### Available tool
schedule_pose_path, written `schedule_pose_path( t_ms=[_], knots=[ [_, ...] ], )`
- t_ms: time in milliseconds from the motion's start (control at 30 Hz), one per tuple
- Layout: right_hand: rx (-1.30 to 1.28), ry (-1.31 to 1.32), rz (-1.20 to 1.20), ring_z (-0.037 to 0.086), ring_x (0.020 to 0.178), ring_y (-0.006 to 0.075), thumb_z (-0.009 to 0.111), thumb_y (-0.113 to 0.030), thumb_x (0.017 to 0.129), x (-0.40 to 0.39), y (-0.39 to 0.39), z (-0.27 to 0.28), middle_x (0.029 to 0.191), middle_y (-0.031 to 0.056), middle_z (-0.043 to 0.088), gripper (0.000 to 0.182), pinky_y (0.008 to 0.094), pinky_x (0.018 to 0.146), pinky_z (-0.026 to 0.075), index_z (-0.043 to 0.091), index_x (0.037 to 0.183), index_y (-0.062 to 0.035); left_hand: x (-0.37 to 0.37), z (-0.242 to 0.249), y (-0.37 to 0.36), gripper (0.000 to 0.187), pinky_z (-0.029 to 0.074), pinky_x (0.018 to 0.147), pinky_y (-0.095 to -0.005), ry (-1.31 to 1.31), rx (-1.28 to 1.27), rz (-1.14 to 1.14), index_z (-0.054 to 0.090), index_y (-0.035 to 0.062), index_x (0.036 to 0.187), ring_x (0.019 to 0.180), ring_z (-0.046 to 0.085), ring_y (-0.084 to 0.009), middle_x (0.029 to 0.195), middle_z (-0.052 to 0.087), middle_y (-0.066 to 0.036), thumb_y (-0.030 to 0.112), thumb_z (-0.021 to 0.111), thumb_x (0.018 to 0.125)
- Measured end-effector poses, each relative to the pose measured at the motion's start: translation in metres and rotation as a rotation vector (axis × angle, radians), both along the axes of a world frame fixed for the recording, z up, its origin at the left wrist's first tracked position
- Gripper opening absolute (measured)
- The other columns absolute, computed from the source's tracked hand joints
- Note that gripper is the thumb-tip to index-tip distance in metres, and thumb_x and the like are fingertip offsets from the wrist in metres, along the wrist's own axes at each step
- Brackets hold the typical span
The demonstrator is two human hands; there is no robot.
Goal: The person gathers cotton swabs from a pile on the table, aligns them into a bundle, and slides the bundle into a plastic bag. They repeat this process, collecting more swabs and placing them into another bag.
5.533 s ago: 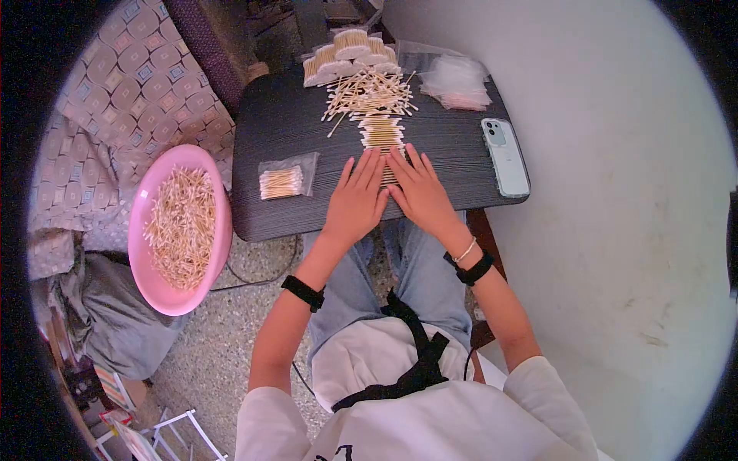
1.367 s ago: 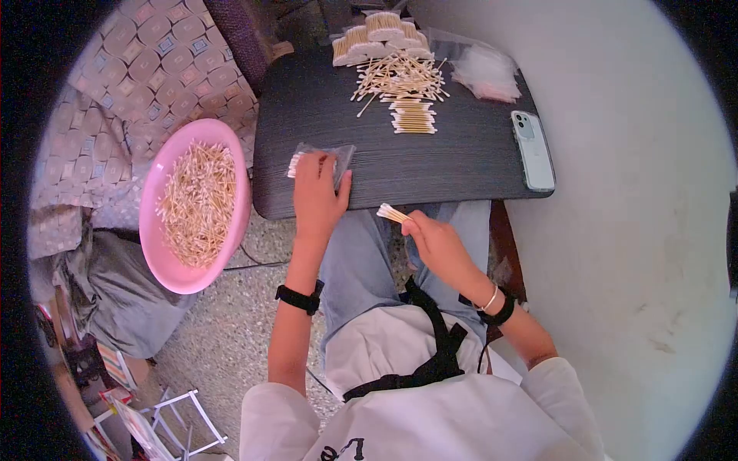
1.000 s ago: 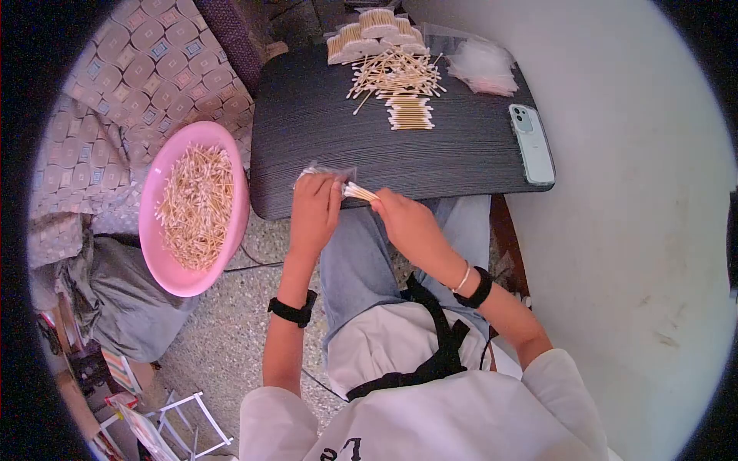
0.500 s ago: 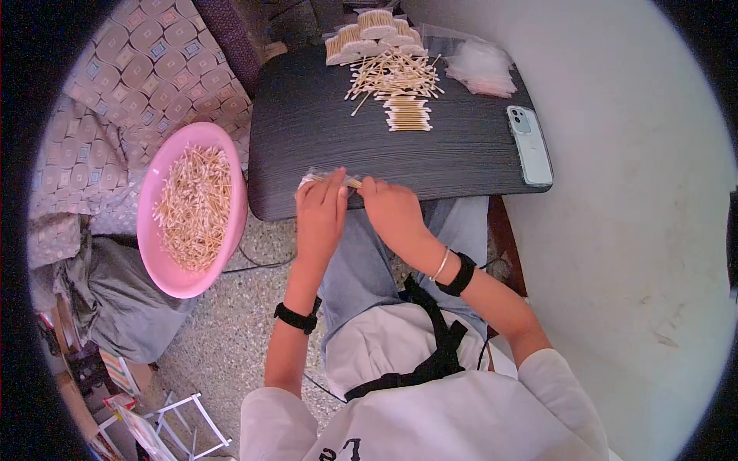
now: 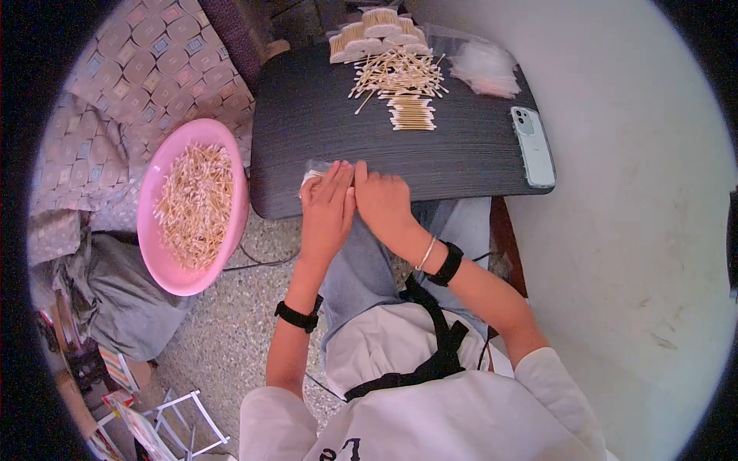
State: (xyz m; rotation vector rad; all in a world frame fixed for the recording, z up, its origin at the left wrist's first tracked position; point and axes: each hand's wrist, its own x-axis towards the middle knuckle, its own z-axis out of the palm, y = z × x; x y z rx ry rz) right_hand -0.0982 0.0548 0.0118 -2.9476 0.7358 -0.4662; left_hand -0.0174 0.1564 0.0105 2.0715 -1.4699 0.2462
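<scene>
Near the table's front edge, my left hand [image 5: 328, 198] lies over a small clear plastic bag of cotton swabs [image 5: 313, 174], its fingers pressed together on it. White swab tips and a bit of film show past the left side of that hand. My right hand [image 5: 383, 201] is closed, with curled fingers, and touches the left fingertips. Whatever sits between its fingers is hidden. Farther back are a neat row of cotton swabs [image 5: 413, 114] and a loose heap of cotton swabs [image 5: 400, 74].
Packed swab bundles [image 5: 380, 31] are stacked at the back of the black table [image 5: 292, 115]. Clear plastic bags [image 5: 484, 69] and a phone [image 5: 533, 147] lie on the right. A pink basin [image 5: 241, 207] full of swabs stands at the left. A wall [image 5: 630, 192] rises at the right.
My right hand has moved left against my left hand. The swab sticks that showed between the hands are now covered.
</scene>
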Motion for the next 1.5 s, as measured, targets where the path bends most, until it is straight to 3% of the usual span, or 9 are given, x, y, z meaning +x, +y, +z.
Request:
schedule_pose_path(
  t_ms=[100,300,433,767,833,967,1333,1433,1500],
  knots=[
    [0.007,0.021,0.014,0.067,0.066,0.0275,0.061,-0.022,0.084,-0.002,-0.003,-0.001,0.071,0.0107,0.064,0.025,0.0376,0.058,0.052,0.053,0.101,-0.0047,0.001,0.005,0.004,0.036,0.032,0.105,-0.0433,-0.02,0.016,-0.025,0.061,0.0001,0.122,0.126,0.053,-0.0239,0.129,0.061,-0.013,0.013,0.057,0.088],
    [0.448,-0.042,0.169,0.069,0.081,0.0356,0.056,-0.031,0.091,-0.021,-0.037,0.02,0.087,0.0159,0.069,0.033,0.0444,0.066,0.055,0.055,0.116,-0.0093,-0.003,-0.003,-0.001,0.041,0.033,0.105,-0.0453,-0.029,-0.013,0.024,0.064,-0.0003,0.117,0.124,0.055,-0.0257,0.124,0.063,-0.015,0.02,0.067,0.082],
    [0.629,-0.137,0.231,0.067,0.083,0.0332,0.057,-0.033,0.092,-0.02,-0.054,0.02,0.092,0.0119,0.068,0.026,0.0429,0.067,0.053,0.062,0.105,-0.0113,-0.011,-0.001,-0.009,0.04,0.034,0.105,-0.0462,0.0,-0.064,0.075,0.067,0.001,0.109,0.121,0.057,-0.0266,0.12,0.065,-0.014,0.026,0.074,0.079],
    [0.505,-0.275,0.363,0.065,0.075,0.0316,0.058,-0.027,0.092,-0.016,-0.06,0.004,0.087,0.0087,0.066,0.017,0.041,0.062,0.05,0.06,0.094,-0.0104,-0.011,-0.011,-0.017,0.025,0.045,0.099,-0.0424,0.107,-0.198,0.112,0.068,-0.0038,0.097,0.109,0.062,-0.0326,0.105,0.068,-0.017,0.012,0.072,0.079],
    [0.49,-0.319,0.372,0.064,0.069,0.0298,0.061,-0.023,0.091,-0.018,-0.06,0.0,0.082,0.0092,0.066,0.014,0.0379,0.06,0.048,0.061,0.093,-0.0092,-0.013,-0.006,-0.017,0.022,0.046,0.098,-0.0428,0.15,-0.204,0.119,0.066,-0.0032,0.1,0.109,0.061,-0.0332,0.105,0.068,-0.017,0.008,0.068,0.081],
    [0.501,-0.287,0.377,0.065,0.076,0.0341,0.056,-0.029,0.094,-0.019,-0.061,0.001,0.084,0.0111,0.066,0.019,0.0444,0.062,0.05,0.057,0.094,-0.0099,-0.011,-0.009,-0.015,0.026,0.046,0.097,-0.044,0.189,-0.189,0.147,0.063,-0.0013,0.11,0.109,0.061,-0.0355,0.106,0.067,-0.017,0.001,0.061,0.084],
    [0.572,-0.331,0.369,0.064,0.07,0.0344,0.058,-0.026,0.093,-0.019,-0.063,0.003,0.077,0.0111,0.064,0.017,0.0442,0.061,0.049,0.056,0.091,-0.0092,-0.006,-0.016,-0.016,0.037,0.047,0.096,-0.0441,0.153,-0.143,0.213,0.062,0.0023,0.12,0.113,0.059,-0.0377,0.114,0.065,-0.019,-0.001,0.06,0.083],
    [0.642,-0.222,0.31,0.064,0.073,0.0305,0.061,-0.023,0.09,-0.019,-0.063,0.006,0.082,0.0097,0.064,0.015,0.0411,0.063,0.05,0.058,0.094,-0.0088,-0.005,-0.009,-0.013,0.037,0.046,0.098,-0.0442,0.169,-0.137,0.174,0.062,0.002,0.119,0.113,0.058,-0.0382,0.116,0.064,-0.02,-0.001,0.061,0.082],
    [0.667,-0.326,0.331,0.063,0.086,0.0292,0.063,-0.021,0.089,-0.02,-0.063,0.007,0.095,0.0101,0.063,0.02,0.0407,0.073,0.05,0.059,0.104,-0.0088,-0.003,-0.009,-0.012,0.038,0.045,0.099,-0.0441,0.153,-0.139,0.17,0.063,0.0018,0.118,0.113,0.058,-0.0384,0.117,0.064,-0.021,-0.001,0.061,0.081]
  ],
)
